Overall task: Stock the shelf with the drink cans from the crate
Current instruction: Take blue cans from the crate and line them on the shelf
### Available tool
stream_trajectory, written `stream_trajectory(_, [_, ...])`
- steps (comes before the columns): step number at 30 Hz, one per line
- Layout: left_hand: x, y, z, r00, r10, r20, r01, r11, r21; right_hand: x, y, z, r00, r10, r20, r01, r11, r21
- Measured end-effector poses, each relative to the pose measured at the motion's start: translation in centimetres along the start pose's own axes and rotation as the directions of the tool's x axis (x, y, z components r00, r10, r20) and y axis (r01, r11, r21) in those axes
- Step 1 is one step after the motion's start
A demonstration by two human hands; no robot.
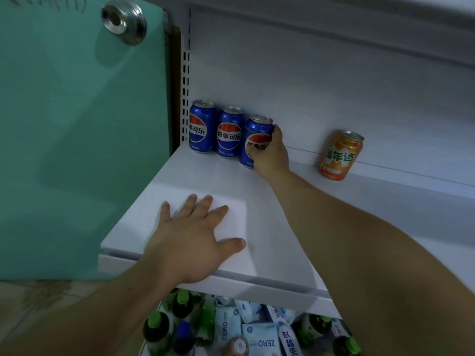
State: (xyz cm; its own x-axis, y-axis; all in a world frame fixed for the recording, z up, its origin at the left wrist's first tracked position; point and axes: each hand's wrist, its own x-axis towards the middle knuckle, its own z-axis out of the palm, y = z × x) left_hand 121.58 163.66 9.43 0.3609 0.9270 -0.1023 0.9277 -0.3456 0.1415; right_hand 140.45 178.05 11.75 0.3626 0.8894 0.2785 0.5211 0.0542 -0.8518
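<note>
Three blue cola cans stand in a row at the back left of the white shelf (pixel 282 227). My right hand (pixel 270 152) grips the third blue can (pixel 257 136), the rightmost of the row, which stands on the shelf next to the second blue can (pixel 229 132). The first blue can (pixel 201 127) is at the far left by the slotted upright. An orange soda can (pixel 340 155) stands alone further right against the back panel. My left hand (pixel 195 240) rests flat on the shelf near its front edge, fingers spread, holding nothing.
A green panel (pixel 77 124) with a round metal fitting (pixel 123 20) stands close on the left. Below the shelf's front edge lies a crate or bin (pixel 231 330) of green-capped bottles and blue-white packets. Another shelf's underside (pixel 359 11) runs overhead.
</note>
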Motion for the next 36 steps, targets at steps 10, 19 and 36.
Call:
stream_trajectory(10, [0.4,-0.2,0.3,1.0,-0.009,0.008,0.009,0.999,-0.031,0.1,-0.4,0.0,0.988,0.136,0.075,-0.126,0.983,-0.13])
stream_trajectory(19, [0.3,-0.3,-1.4,0.995,-0.039,0.09,0.044,0.997,-0.056,-7.4,-2.9,-14.0,0.969,0.181,0.169,-0.04,0.787,-0.616])
stream_trajectory(36, [-14.4,36.8,7.0,0.558,0.772,0.304,-0.709,0.634,-0.308,-40.4,7.3,-45.4,0.762,0.519,-0.387,-0.631,0.465,-0.62])
